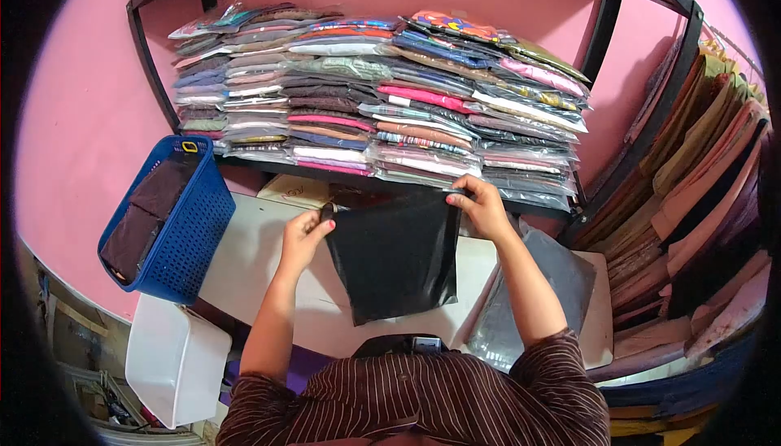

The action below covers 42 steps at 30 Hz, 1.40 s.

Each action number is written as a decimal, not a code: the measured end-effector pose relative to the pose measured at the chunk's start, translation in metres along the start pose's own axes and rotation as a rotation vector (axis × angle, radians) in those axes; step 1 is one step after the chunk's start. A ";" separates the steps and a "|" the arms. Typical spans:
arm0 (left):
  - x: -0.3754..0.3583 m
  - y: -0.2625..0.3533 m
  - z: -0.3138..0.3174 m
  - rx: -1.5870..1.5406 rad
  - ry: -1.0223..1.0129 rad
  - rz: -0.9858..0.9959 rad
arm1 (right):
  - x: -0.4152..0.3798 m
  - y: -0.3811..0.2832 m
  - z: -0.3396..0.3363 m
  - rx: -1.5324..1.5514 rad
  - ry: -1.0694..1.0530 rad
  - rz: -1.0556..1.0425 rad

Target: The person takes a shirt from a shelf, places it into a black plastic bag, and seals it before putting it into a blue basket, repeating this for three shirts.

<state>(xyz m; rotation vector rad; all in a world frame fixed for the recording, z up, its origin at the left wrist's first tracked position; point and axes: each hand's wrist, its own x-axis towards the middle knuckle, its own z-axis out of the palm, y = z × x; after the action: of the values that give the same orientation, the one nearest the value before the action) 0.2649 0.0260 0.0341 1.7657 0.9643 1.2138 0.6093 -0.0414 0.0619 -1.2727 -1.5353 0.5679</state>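
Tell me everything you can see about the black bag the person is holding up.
The black bag is a flat, glossy pouch that looks like thin plastic, roughly rectangular and slightly creased. It hangs upright over the white table, its lower edge near the table top. The left hand pinches its upper left corner and the right hand its upper right corner, stretching the top edge taut. It looks empty and flat; whether the top is open cannot be told.

Pink walls (89, 104) fill the upper frame behind a black metal shelf (154, 80); a white surface (244, 259) sits center, the lower-left floor perhaps cluttered, too dim to tell.
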 end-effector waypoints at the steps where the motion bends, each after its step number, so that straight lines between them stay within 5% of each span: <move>1: 0.008 -0.003 0.004 -0.043 0.004 -0.005 | 0.007 0.010 0.003 0.008 0.023 -0.007; 6: 0.026 0.011 0.013 -0.318 0.100 0.069 | 0.006 -0.012 0.004 0.004 0.214 -0.057; 10: -0.004 0.019 -0.018 -0.200 -0.065 0.133 | -0.035 -0.037 -0.001 -0.030 0.202 -0.157; 15: -0.074 -0.033 -0.034 -0.034 -0.689 -0.054 | -0.121 0.022 0.020 -0.062 -0.369 0.096; 16: -0.101 -0.076 -0.028 -0.113 -0.769 -0.311 | -0.144 0.052 0.035 -0.096 -0.490 0.151; 19: -0.162 -0.164 -0.013 0.075 -1.179 -0.640 | -0.202 0.111 0.071 -0.221 -0.933 0.371; 22: -0.170 -0.165 0.002 0.339 -1.128 -0.567 | -0.213 0.125 0.087 -0.309 -0.974 0.380; 24: -0.161 -0.150 0.024 0.537 -1.036 -0.564 | -0.202 0.122 0.096 -0.350 -0.575 0.405; 26: -0.156 -0.144 0.044 0.617 -0.422 -0.169 | -0.193 0.126 0.109 -0.490 -0.507 0.378; 27: -0.155 -0.142 0.056 0.663 -0.364 -0.089 | -0.192 0.124 0.118 -0.564 -0.370 0.205; 28: -0.156 -0.145 0.065 0.664 -0.351 -0.078 | -0.193 0.124 0.125 -0.631 -0.231 0.033; 30: -0.165 -0.157 0.080 0.867 -0.381 0.071 | -0.198 0.129 0.136 -0.744 -0.395 0.068; 32: -0.187 -0.183 0.082 0.827 -0.500 -0.020 | -0.215 0.159 0.142 -0.800 -0.474 0.046; 42: -0.207 -0.181 0.063 0.895 -0.427 0.103 | -0.248 0.181 0.130 -0.805 -0.497 -0.038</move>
<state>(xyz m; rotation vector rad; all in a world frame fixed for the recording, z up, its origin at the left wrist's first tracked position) 0.2431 -0.0943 -0.2198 2.6406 1.2574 0.3949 0.5519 -0.1768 -0.2376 -1.7722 -2.3354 0.2354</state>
